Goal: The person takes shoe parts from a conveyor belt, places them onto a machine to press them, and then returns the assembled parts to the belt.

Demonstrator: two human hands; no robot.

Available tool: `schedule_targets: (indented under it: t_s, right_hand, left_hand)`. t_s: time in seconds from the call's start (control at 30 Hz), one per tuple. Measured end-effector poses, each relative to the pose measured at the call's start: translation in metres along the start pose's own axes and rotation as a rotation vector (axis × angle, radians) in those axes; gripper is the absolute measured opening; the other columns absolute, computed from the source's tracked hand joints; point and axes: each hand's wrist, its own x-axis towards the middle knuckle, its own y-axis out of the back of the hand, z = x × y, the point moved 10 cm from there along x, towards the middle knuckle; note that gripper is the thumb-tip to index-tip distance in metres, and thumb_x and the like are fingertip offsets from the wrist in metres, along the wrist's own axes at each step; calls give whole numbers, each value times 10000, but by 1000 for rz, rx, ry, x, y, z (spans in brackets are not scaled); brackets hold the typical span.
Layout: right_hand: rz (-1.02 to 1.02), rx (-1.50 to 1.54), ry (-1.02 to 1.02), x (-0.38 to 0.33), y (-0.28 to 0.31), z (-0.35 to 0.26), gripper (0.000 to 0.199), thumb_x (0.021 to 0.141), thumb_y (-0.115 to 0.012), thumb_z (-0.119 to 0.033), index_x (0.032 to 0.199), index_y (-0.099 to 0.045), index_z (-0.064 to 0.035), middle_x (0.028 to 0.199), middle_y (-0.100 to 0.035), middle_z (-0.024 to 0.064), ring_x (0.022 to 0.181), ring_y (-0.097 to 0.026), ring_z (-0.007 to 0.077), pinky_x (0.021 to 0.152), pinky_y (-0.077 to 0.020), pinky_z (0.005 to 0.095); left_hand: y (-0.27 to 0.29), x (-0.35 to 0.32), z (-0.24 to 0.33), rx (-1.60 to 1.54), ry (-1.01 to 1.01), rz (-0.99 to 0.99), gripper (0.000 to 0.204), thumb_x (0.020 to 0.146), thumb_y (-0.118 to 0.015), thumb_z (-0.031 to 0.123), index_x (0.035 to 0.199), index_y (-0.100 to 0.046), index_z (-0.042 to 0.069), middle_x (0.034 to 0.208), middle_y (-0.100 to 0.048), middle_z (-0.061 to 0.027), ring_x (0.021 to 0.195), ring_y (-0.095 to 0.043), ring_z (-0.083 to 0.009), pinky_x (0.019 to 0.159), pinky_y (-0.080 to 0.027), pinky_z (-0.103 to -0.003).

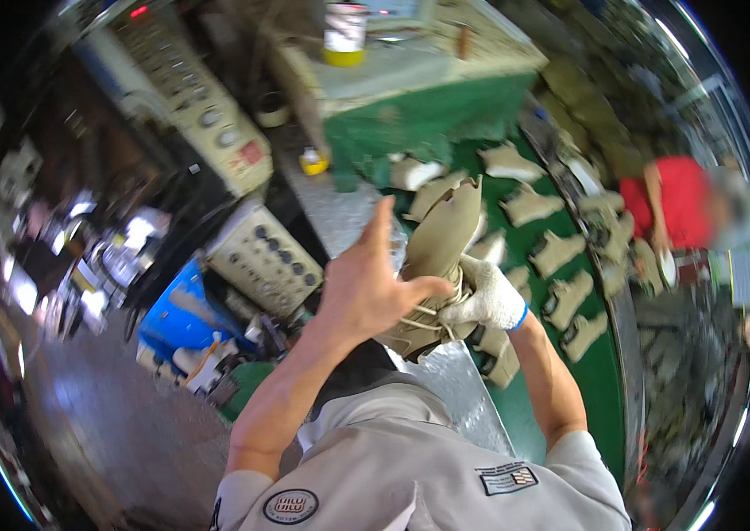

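A beige lace-up boot upper (439, 237) is held up in front of my body, its tall shaft pointing away from me and its pale laces hanging near the lower end. My right hand (488, 296), in a white knit glove with a blue cuff edge, grips its right side by the lacing. Bare and with thumb and fingers apart, my left hand (359, 290) is at its left side. The left thumb overlaps the upper in view; whether it touches, I cannot tell. Part of the lower end is hidden behind the hands.
Several beige boot uppers (559, 252) lie on a green belt (517, 425) at right. A metal ledge (459, 372) runs beneath my hands. Control panels (264, 257) stand left, a green-draped table (428, 119) ahead. A person in red (678, 203) works across the belt.
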Motion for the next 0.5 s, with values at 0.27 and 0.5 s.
schedule_targets:
  t_s: [0.27, 0.5]
  right_hand:
    - [-331, 542, 168, 98, -158, -90, 941, 856, -793, -476, 1516, -402, 70, 1404, -594, 171, 1238, -611, 262, 1079, -468, 398]
    - [-495, 837, -51, 172, -331, -56, 603, 1001, -620, -312, 1450, -452, 54, 1275, -654, 164, 1105, -676, 233, 954, -555, 356]
  left_hand:
    - [183, -97, -108, -757, 152, 471, 716, 715, -904, 140, 1311, -586, -98, 1157, -720, -119, 1047, -681, -180, 949, -530, -347]
    - [245, -185, -236, -957, 310, 772, 655, 732, -851, 40, 1320, -593, -89, 1113, -714, -83, 907, -653, -129, 840, -510, -260]
